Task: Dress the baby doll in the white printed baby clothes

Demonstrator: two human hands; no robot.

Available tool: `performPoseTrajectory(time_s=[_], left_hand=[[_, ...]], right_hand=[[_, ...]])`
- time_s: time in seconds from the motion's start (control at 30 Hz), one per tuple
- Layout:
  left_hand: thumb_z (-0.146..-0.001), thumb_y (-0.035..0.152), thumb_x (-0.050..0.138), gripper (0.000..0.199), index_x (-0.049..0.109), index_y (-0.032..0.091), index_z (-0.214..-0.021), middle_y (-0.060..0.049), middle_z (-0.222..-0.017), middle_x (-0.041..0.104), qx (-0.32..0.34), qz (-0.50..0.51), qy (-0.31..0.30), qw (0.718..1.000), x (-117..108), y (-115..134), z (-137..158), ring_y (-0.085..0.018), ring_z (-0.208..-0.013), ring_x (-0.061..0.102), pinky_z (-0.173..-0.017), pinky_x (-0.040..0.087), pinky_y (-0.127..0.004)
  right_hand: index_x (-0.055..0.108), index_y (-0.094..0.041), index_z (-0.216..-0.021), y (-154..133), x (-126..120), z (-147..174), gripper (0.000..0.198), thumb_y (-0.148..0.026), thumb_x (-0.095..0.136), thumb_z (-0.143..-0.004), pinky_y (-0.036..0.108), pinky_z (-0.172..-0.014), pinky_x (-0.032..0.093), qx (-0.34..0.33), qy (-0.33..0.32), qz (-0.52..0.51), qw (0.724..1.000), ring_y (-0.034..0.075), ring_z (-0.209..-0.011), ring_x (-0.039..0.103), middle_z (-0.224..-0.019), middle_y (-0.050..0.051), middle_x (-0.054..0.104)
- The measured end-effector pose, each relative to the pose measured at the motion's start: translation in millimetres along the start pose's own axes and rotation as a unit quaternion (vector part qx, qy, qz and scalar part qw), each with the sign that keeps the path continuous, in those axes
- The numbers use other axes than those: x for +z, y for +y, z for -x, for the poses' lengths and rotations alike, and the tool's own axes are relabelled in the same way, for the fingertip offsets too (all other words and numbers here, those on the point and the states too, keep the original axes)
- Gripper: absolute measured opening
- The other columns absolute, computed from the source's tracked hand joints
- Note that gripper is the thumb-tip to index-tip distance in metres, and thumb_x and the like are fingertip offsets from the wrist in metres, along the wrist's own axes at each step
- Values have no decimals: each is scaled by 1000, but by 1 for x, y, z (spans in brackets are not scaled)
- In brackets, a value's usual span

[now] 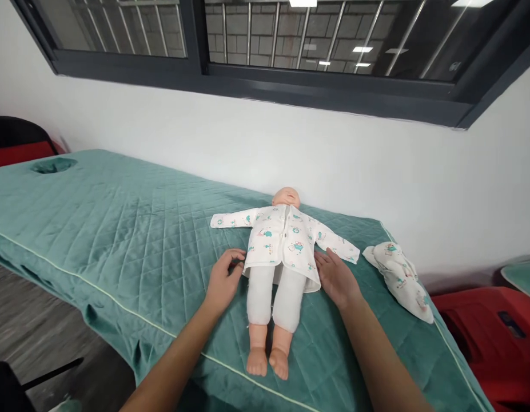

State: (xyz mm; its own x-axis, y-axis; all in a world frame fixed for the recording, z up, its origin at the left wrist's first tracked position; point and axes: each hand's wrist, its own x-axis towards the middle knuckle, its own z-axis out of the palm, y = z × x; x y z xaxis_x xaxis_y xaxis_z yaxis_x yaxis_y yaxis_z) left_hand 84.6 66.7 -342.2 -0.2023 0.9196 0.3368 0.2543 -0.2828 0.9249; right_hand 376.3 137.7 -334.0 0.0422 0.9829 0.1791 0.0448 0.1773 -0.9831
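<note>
A doll (pixel 289 294) lies face-up on a green bed (pixel 153 229). The left hand (pixel 224 278) curls loosely beside its jacket (pixel 269 240), grip unclear; the right hand (pixel 338 278), open, seemingly empty, touches the other side. Likely straightening; the next move calls for light pinching.

The printed jacket (pixel 277 229) hides the arms of the baby doll (pixel 286 197); its motifs (pixel 296 246) are too small to identify. Frame edges cut off the window (pixel 290 86), massage bed (pixel 162 229) and red chair (pixel 20 154).
</note>
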Motion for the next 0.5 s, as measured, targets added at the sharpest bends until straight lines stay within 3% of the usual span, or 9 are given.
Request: performPoseTrajectory(time_s=[0.1, 0.23, 0.33, 0.4, 0.5], left_hand=[[-88, 29, 52, 19, 65, 20, -99, -7, -108, 71, -49, -12, 0, 999, 5, 4, -10, -21, -101, 65, -91, 49, -34], [-87, 33, 56, 24, 69, 20, -102, -7, -109, 73, -107, 9, -18, 994, 15, 6, -33, -23, -105, 66, -97, 47, -37], [-83, 33, 64, 26, 70, 19, -104, -8, -113, 73, -165, 122, 8, 979, 27, 4, -53, -25, -107, 66, -99, 47, -39], [-81, 35, 69, 33, 69, 18, -109, -9, -110, 74, -211, 244, 16, 947, 34, 4, -66, -27, -104, 68, -97, 50, -40], [-82, 38, 69, 42, 66, 14, -117, -12, -104, 75, -278, 403, -33, 871, 42, 4, -84, -28, -98, 70, -94, 53, -43]], right_hand=[[66, -18, -104, -2, 9, -29, 47, -57, 41, -93, 51, -92, 58, 106, -58, -115, 986, 27, -112, 68, -108, 15, 73], [63, -21, -101, 1, 16, -43, 35, -51, 46, -93, 46, -92, 59, 119, -33, -220, 968, 25, -110, 68, -106, 12, 73], [61, -21, -98, 6, 13, -43, 19, -36, 50, -93, 38, -92, 60, 132, -2, -331, 934, 19, -104, 69, -101, 7, 72], [58, -23, -93, 8, 8, -41, 7, -25, 52, -91, 34, -90, 61, 135, 39, -400, 906, 15, -95, 70, -93, 3, 70], [52, -25, -86, 9, 2, -40, 7, -18, 52, -89, 30, -86, 62, 134, 88, -440, 884, 13, -85, 69, -85, 0, 66]])
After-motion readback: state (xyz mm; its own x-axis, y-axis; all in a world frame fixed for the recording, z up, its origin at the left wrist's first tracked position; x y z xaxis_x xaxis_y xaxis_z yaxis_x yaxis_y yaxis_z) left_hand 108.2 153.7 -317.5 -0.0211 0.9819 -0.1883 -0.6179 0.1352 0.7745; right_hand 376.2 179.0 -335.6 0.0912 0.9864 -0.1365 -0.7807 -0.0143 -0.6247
